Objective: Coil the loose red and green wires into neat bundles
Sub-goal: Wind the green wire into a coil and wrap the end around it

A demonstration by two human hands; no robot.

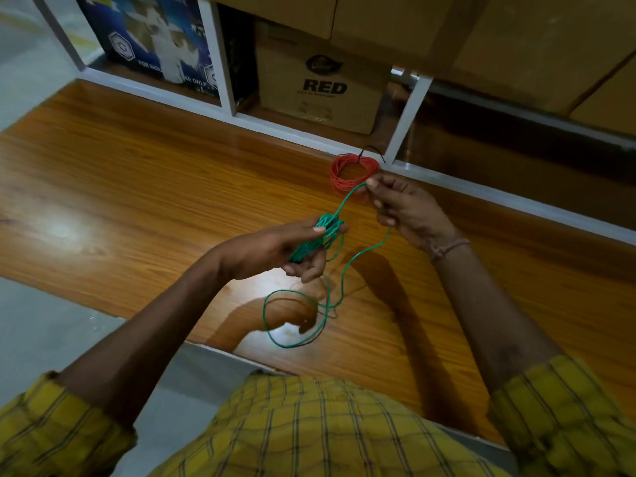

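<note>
My left hand (275, 249) holds a partly wound bundle of green wire (311, 239) above the wooden table (137, 173). A strand runs up from the bundle to my right hand (399, 204), which pinches it between thumb and fingertips. The loose tail of the green wire hangs down from my right hand and lies in loops (296, 321) on the table near its front edge. A coiled red wire bundle (347, 172), bound with a black tie, lies flat on the table just behind my right hand, by the shelf frame.
A white shelf frame (406, 115) runs along the table's far edge. Behind it stand a cardboard box marked RED (320, 91) and a blue printed box (151, 39). More cardboard boxes (516, 39) sit above. Grey floor (69, 321) lies to the left of the table.
</note>
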